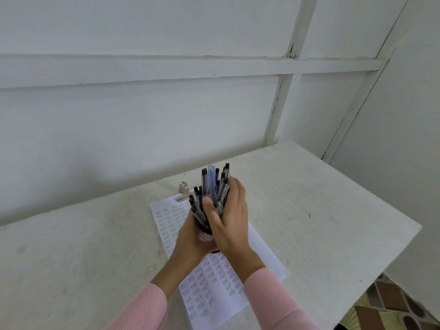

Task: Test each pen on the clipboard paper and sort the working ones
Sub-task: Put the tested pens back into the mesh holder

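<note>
Pens (213, 186) stand bunched in a dark cup (205, 234) at the centre of the frame, over the clipboard paper (214, 294). I cannot tell whether the cup rests on the sheet or is lifted off it. The paper lies on the table (321, 210), with its metal clip (182, 190) just left of the bundle. From my seat I read this as the picking step, as no pen is singled out yet. The left hand (189, 242) is wrapped round the cup from the lower left. The right hand (232, 222) is curled about the bundle, thumb across the front. The pens therefore sit inside the right grasp, dark ends poking out above it. Next, I judge, one pen must be pinched and drawn upward without dragging its neighbours. Rows of marks cover much of the sheet, and bare space shows toward its right edge.
</note>
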